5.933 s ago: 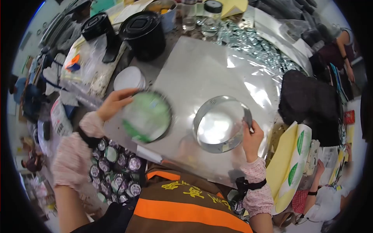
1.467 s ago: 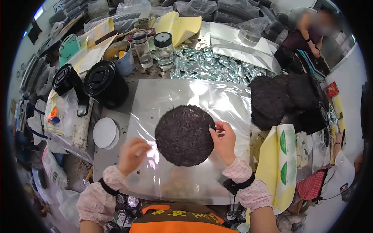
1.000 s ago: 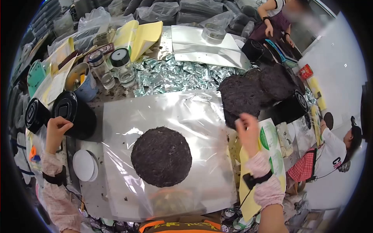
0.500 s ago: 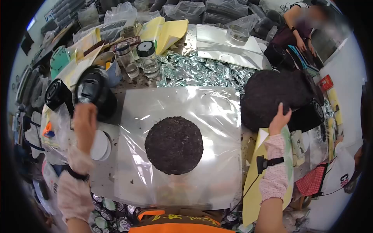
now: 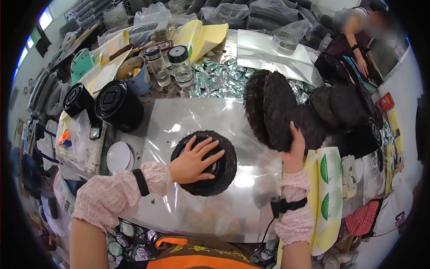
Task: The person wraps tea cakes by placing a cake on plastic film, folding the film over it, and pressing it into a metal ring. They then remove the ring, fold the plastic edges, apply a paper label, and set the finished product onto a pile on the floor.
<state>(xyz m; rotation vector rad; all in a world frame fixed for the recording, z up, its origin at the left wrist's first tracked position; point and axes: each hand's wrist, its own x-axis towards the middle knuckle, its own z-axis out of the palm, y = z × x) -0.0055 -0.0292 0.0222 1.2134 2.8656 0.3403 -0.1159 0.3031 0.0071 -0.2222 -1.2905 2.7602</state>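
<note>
My left hand (image 5: 195,162) lies with its fingers spread on a shiny black round object (image 5: 216,169), partly hidden under it, at the middle of a dark, rough round disc (image 5: 227,179). That disc rests on a clear plastic sheet (image 5: 251,206) over the table. On the right, my right hand (image 5: 294,150) grips the lower edge of several dark discs (image 5: 280,107), which stand tilted over the sheet's right side. Some of its fingers are hidden behind them. More dark discs (image 5: 340,105) lean further right.
Black canisters (image 5: 118,105) and white round plates (image 5: 119,156) are at the left. Glass jars (image 5: 180,67), green foil packets (image 5: 215,78) and a silvery sheet (image 5: 264,56) lie behind. Yellow sheets with green labels (image 5: 329,179) are at the right. Another person's arm (image 5: 358,54) is at back right.
My left hand has moved from the left side onto the centre disc, with the black object now under it. My right hand has shifted left, and dark discs now stand tilted further left.
</note>
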